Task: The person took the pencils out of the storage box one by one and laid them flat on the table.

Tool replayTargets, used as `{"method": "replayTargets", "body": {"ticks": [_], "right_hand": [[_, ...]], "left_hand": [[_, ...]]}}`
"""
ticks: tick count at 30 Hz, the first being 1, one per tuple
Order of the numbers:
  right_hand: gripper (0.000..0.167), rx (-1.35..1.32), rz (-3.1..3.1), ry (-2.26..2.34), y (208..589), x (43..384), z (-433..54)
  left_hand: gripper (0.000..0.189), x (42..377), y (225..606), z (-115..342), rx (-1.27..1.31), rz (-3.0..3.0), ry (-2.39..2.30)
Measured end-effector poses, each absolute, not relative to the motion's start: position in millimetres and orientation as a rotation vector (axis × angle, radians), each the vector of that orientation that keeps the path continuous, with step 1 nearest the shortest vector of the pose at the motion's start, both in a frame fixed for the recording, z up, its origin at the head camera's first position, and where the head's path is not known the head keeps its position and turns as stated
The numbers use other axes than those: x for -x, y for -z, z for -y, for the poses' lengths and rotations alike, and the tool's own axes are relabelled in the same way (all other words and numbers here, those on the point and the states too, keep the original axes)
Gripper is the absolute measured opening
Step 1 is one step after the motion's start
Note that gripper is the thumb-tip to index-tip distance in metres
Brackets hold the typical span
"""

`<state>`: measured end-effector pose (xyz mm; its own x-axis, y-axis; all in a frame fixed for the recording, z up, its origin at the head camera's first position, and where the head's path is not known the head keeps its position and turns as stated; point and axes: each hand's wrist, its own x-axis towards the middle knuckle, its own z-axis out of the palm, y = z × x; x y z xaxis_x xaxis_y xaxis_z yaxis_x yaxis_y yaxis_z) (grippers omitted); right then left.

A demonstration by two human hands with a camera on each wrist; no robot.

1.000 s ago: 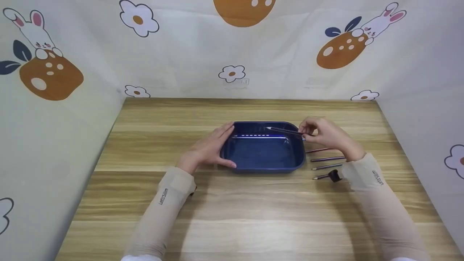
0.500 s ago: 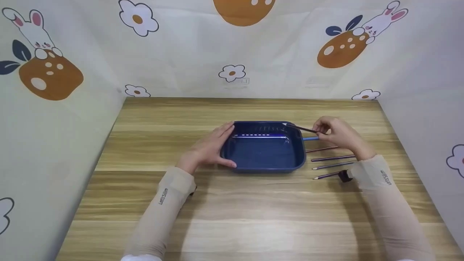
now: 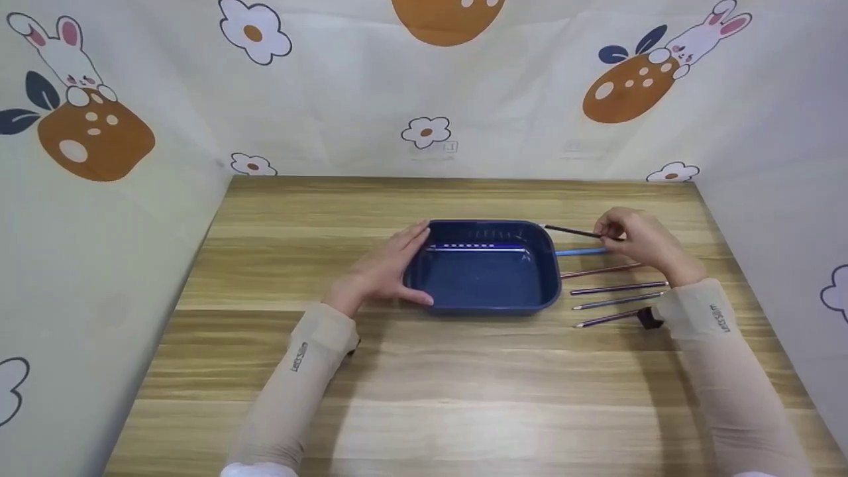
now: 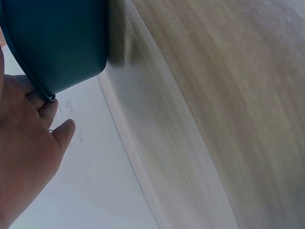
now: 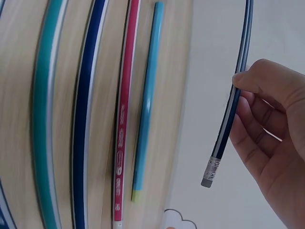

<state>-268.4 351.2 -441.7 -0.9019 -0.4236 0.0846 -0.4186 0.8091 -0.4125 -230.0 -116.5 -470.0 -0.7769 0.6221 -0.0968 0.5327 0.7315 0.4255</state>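
A dark blue rectangular tray [image 3: 487, 309] stands mid-table. My left hand [image 3: 377, 271] rests against its left end, fingers straight at the far corner and thumb spread to the near corner; the left wrist view shows fingertips at the rim of the tray [image 4: 52, 43]. Beyond the tray's right end, my right hand [image 3: 639, 242] pinches a dark striped pencil [image 3: 571, 231], tip leftward. In the right wrist view thumb and fingers hold this pencil [image 5: 228, 107] above its grey eraser. A light blue pencil [image 3: 582, 252] lies just below that hand.
Right of the tray lie a red pencil [image 3: 599, 270], a dark blue pencil [image 3: 616, 289], a teal pencil [image 3: 616, 301] and another dark pencil [image 3: 606, 320]. A thin blue strip with white dashes [image 3: 474, 246] shows inside the tray. Patterned cloth [image 3: 344, 86] walls the table.
My right hand has moved right with the dark pencil, from above the tray to beyond its right end, uncovering the light blue pencil. My left hand and the tray stay in place.
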Motion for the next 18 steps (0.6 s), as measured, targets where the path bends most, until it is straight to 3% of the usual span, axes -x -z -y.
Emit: {"method": "replayTargets", "body": {"ticks": [18], "right_hand": [[0.008, 0.726, -3.032, 0.505, 465.8, 292.0, -367.4]], "left_hand": [[0.131, 230.0, 468.6, 117.5, -0.942, -2.703, -0.553]]}}
